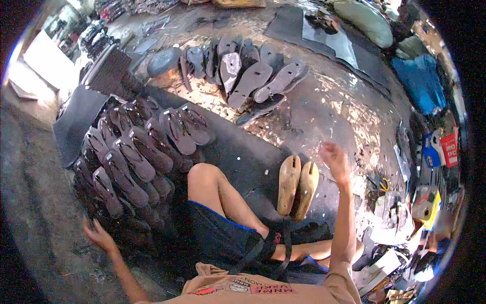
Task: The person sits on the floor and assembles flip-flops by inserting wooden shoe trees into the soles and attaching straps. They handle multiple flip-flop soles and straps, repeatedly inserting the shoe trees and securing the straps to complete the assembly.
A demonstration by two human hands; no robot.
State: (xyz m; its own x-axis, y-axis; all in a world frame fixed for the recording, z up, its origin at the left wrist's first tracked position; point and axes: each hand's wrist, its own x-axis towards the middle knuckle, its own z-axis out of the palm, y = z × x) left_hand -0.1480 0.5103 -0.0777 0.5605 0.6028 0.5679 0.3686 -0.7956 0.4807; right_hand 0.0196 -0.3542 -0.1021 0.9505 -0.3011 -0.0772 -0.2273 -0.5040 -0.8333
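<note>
My left hand [99,237] is low on the left with its thumb and fingers apart, holding nothing. It is just below a heap of dark thong sandals [132,159], their straps fitted. My right hand [335,161] is raised over the floor on the right. Its fingers are smeared, so their closure and any small thing in them cannot be made out. Two yellowish wooden shoe lasts [289,185], each slotted at the toe, stand side by side left of my right forearm. A dark strap [287,243] runs down from them past my leg.
Strapless sandal soles [249,83] lie in a group on the littered floor ahead. Dark sheets [298,30] are spread beyond. A blue bag [417,83], a red box [449,148] and yellow-handled scissors [385,184] are on the right. My bent knee [205,177] is in the middle.
</note>
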